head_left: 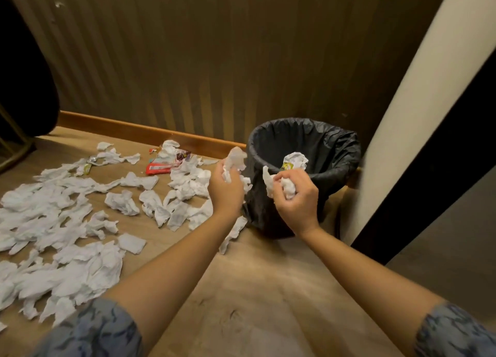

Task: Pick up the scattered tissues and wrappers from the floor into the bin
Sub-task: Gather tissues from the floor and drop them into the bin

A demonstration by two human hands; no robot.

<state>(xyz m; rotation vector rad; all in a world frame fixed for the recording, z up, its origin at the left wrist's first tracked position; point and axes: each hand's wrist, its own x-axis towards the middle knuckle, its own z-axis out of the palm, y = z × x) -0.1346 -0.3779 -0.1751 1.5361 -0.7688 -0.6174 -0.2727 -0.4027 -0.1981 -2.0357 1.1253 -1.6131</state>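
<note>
Both hands are up at the round black bin lined with a dark plastic bag (304, 166), and both are loaded. The left hand (226, 187) sits just left of the bin's rim, fingers curled tight around a crumpled white tissue wad (235, 160) that pokes up above the knuckles. The right hand (296, 195) hovers at the near edge of the bin's rim, fingers clamped around a second bunched white tissue (277, 185), a loose flap sticking out to the left of the fist.

Inside the bin, a balled white paper with a yellow printed patch (295, 162) lies against the liner.

Left of the bin, the light wooden floor (241, 289) is covered: a wide spread of torn white tissues (61, 222) runs away from the bin to the left edge of the view, with one strip lying right at the bin's base. Farther left of the bin, near the orange wooden skirting board (139, 131), lies a flat red wrapper (158, 168), a crinkled multicoloured wrapper (183, 156) just behind it, and a small yellow-green wrapper (87, 168) farther from the bin again.

Behind the bin stands a ribbed brown wall (214, 61); just right of the bin rises a cream panel (418, 115). Blue patterned sleeves (102, 332) show at both forearms.
</note>
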